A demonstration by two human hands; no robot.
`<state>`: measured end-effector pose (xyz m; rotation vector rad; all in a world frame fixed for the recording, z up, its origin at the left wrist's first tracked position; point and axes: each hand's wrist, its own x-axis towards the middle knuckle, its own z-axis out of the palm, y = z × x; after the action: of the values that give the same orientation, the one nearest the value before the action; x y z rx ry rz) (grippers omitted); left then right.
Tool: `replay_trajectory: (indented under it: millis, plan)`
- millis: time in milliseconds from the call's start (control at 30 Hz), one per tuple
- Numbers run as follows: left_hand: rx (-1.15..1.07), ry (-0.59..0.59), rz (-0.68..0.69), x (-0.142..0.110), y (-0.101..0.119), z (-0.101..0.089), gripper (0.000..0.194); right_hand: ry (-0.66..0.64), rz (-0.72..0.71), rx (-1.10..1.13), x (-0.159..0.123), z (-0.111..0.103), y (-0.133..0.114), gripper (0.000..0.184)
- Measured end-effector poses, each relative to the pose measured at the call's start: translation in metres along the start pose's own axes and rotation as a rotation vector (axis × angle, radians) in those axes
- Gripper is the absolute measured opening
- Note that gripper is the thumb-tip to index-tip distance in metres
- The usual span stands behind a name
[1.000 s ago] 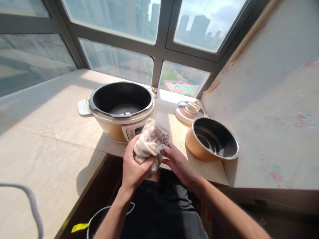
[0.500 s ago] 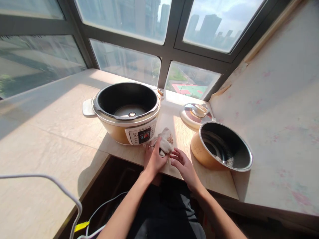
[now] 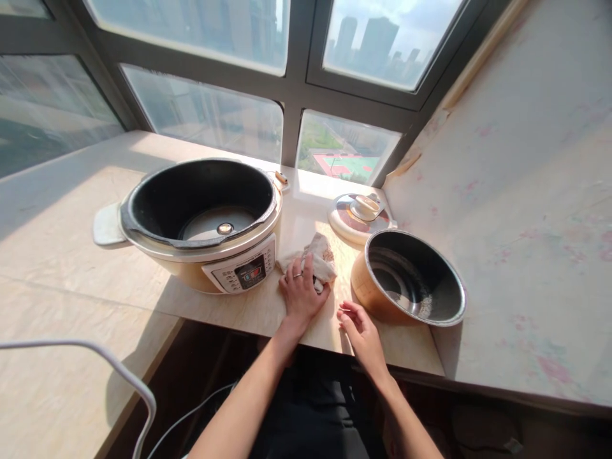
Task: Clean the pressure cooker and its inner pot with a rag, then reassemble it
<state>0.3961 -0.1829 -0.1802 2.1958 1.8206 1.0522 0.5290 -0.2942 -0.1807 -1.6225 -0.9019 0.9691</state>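
My left hand (image 3: 302, 293) presses a crumpled white cloth (image 3: 319, 258) onto the stone counter (image 3: 71, 255), fingers curled over it; a ring shows on one finger. The cloth lies between an open electric cooker (image 3: 201, 220) with a control panel on its front and a gold inner pot (image 3: 408, 280) with a dark inside. My right hand (image 3: 359, 325) rests near the counter's front edge, just left of the pot, fingers loosely spread and holding nothing.
A round lid (image 3: 361, 217) with a knob lies behind the pot by the window. A papered wall (image 3: 526, 191) closes the right side. A white cable (image 3: 119, 376) loops at lower left below the counter edge.
The cloth went from held up in both hands down onto the counter. My left hand now presses it flat; my right hand has let go and drawn back toward the edge.
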Motion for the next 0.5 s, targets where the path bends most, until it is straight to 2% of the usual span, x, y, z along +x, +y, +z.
replay_trajectory:
  millis: [100, 300, 500]
  plan:
    - [-0.007, -0.003, 0.008, 0.002, 0.005, 0.005, 0.075, 0.011, 0.002, 0.001, 0.0, -0.003, 0.001, 0.053]
    - [-0.001, -0.005, 0.013, 0.005, 0.008, 0.012, 0.077, 0.04, -0.08, 0.032, 0.002, 0.002, -0.006, 0.06]
    - [-0.025, -0.032, 0.009, 0.007, 0.006, 0.011, 0.078, 0.06, 0.083, 0.003, 0.008, 0.006, -0.015, 0.068]
